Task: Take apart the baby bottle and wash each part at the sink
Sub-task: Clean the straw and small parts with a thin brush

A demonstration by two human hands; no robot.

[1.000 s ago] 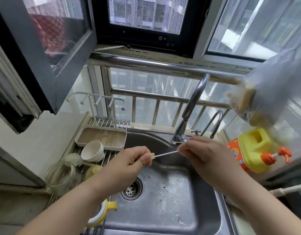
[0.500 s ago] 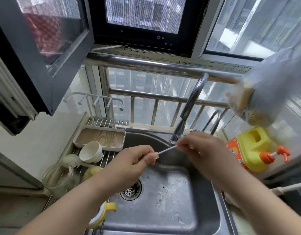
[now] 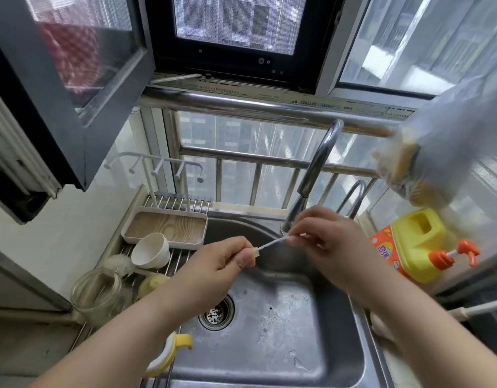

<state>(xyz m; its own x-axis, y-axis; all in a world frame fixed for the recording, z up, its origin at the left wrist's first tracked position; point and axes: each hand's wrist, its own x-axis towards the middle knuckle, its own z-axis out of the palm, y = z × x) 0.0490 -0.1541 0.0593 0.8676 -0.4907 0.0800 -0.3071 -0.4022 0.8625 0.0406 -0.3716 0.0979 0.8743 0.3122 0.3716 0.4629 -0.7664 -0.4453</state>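
Over the steel sink [image 3: 339, 368], both hands hold a thin white straw brush [image 3: 272, 244]. My left hand [image 3: 222, 264] pinches its pale yellow tip end. My right hand [image 3: 325, 236] pinches the other end just below the tap [image 3: 314, 175]. On the drying rack to the left lie the clear bottle body [image 3: 97, 294], a white cap [image 3: 149, 252], a bottle brush [image 3: 115, 263], a yellow part [image 3: 152, 284] and a yellow-and-white handle ring [image 3: 169, 354]. No water runs from the tap.
A wood-patterned tray [image 3: 163, 226] with a white peg stand [image 3: 155, 163] sits behind the rack. A yellow detergent bottle [image 3: 412, 245] with an orange pump stands right of the sink. A plastic bag [image 3: 437, 147] hangs at upper right. An open window frame [image 3: 82, 88] juts out at upper left.
My right hand has risen slightly, tilting the thin brush up on the right. My left hand keeps its pinch on the tip end.
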